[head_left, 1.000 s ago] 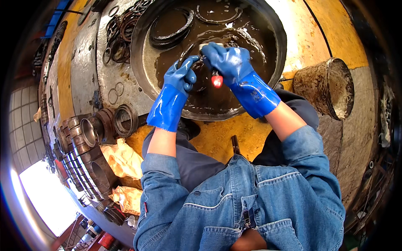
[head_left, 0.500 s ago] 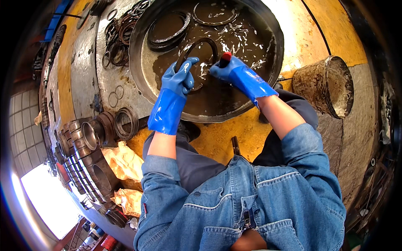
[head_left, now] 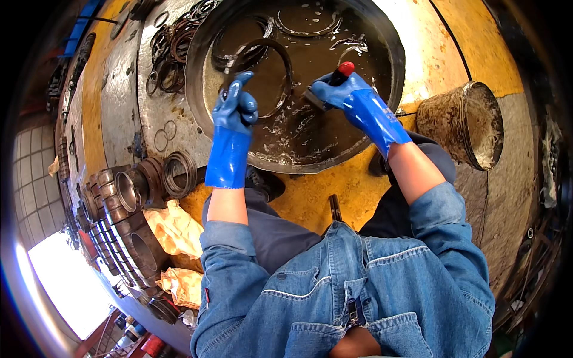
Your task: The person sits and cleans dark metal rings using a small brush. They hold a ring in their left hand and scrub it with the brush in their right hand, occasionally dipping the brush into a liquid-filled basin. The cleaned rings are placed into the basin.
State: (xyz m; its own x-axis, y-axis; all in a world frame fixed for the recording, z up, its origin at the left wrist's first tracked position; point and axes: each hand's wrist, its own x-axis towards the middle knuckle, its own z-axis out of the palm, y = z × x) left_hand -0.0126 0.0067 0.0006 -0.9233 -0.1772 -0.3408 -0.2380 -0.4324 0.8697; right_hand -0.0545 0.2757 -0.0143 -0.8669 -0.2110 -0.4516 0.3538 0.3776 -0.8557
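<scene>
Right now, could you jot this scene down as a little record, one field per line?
Left hand: blue-gloved, gripping a dark ring
Right hand: blue-gloved, holding a red-ended tool
Basin: round, containing murky liquid and other rings
Left of basin: loose pile of rings
Right of basin: grimy bucket

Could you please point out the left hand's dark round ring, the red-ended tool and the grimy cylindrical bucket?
Dark round ring [head_left: 289, 70]: head view, right arc.
Red-ended tool [head_left: 345, 68]: head view, red end.
Grimy cylindrical bucket [head_left: 443, 122]: head view, outer wall.
</scene>
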